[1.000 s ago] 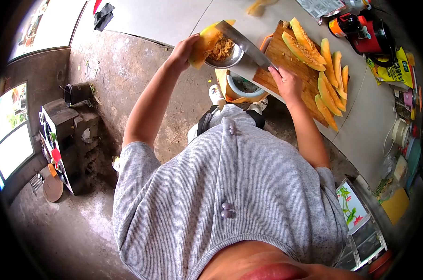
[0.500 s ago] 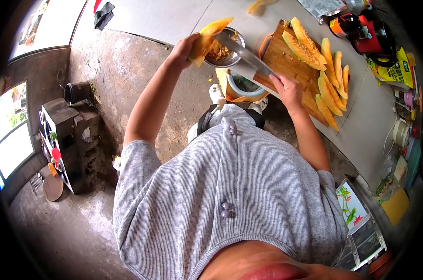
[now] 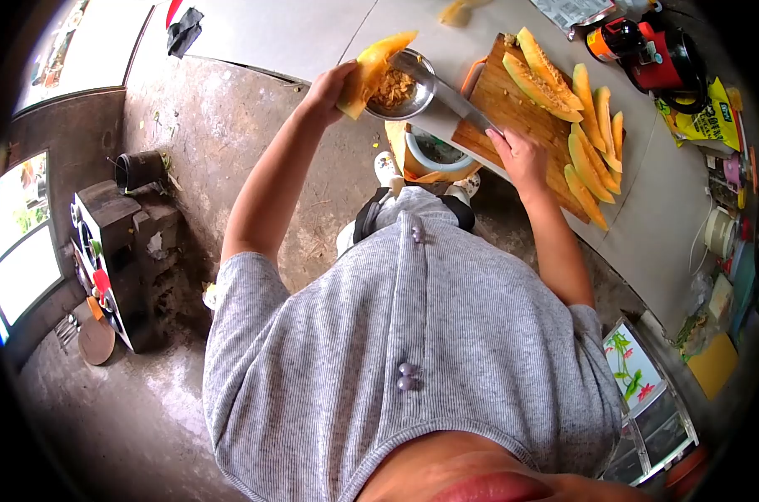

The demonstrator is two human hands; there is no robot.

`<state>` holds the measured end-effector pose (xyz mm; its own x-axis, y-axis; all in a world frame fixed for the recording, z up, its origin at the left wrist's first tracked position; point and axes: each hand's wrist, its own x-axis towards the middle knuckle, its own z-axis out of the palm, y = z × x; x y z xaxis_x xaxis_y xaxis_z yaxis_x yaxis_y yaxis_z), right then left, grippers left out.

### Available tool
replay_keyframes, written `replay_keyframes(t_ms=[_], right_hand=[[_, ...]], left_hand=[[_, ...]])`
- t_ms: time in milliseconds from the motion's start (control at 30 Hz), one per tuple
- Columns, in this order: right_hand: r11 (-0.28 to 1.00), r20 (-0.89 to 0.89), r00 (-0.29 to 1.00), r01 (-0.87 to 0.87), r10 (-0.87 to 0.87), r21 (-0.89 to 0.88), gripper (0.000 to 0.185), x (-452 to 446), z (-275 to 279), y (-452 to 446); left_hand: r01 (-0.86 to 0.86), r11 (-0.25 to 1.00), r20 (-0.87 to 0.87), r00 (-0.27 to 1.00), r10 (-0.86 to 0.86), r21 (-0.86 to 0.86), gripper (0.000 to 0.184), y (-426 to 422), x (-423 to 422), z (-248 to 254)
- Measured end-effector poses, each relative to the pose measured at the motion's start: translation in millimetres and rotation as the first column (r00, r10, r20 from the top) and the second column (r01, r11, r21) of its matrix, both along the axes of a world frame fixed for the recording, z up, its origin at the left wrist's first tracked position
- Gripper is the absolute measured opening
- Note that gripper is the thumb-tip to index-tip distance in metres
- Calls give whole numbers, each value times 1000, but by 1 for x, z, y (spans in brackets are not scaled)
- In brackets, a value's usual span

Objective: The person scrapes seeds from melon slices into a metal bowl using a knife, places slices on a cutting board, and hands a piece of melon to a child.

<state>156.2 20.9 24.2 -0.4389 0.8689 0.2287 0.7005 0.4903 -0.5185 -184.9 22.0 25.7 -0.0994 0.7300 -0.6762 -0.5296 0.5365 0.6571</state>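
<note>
My left hand (image 3: 333, 89) grips a melon slice (image 3: 371, 69) with yellow-orange flesh, tilted at the left rim of a metal bowl (image 3: 427, 96). Orange pulp and seeds (image 3: 394, 87) lie in the bowl. My right hand (image 3: 523, 159) is closed around the handle of a knife (image 3: 466, 109). Its blade reaches over the bowl toward the slice; whether the tip touches the flesh I cannot tell. Beside the right hand is a wooden cutting board (image 3: 501, 107), bearing several cut melon slices (image 3: 540, 90), some with seeds still on them.
Below the table (image 3: 656, 180) edge stands a bucket (image 3: 436, 151) near my feet. A red and black kettle (image 3: 668, 67), a dark bottle (image 3: 615, 42) and a yellow packet (image 3: 714, 117) sit at the right. A black cloth (image 3: 184, 32) lies at the table's far left.
The knife and right hand have shifted slightly to the right, and more of the pulp in the bowl shows. The left hand keeps the melon slice in nearly the same place.
</note>
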Motion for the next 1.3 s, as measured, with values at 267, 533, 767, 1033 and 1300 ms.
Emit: replay_keyframes(t_ms=[267, 533, 767, 1033, 1300], right_hand=[[999, -108, 994, 1, 2, 32, 28, 2, 4, -3], [999, 39, 999, 4, -6, 46, 27, 0, 3, -2], [997, -141, 987, -78, 81, 24, 16, 3, 8, -13], [1000, 55, 998, 27, -27, -10, 18, -2, 9, -5], [1000, -99, 995, -25, 27, 19, 21, -3, 13, -8]], left_hand=[[5, 1000, -30, 1000, -6, -16, 37, -2, 5, 4], [10, 1000, 27, 1000, -10, -4, 35, -3, 3, -1], [16, 1000, 39, 999, -16, 3, 34, -4, -2, -9], [13, 1000, 82, 997, -13, 4, 33, -2, 8, -6], [1, 1000, 79, 997, -3, 28, 31, -4, 0, -9]])
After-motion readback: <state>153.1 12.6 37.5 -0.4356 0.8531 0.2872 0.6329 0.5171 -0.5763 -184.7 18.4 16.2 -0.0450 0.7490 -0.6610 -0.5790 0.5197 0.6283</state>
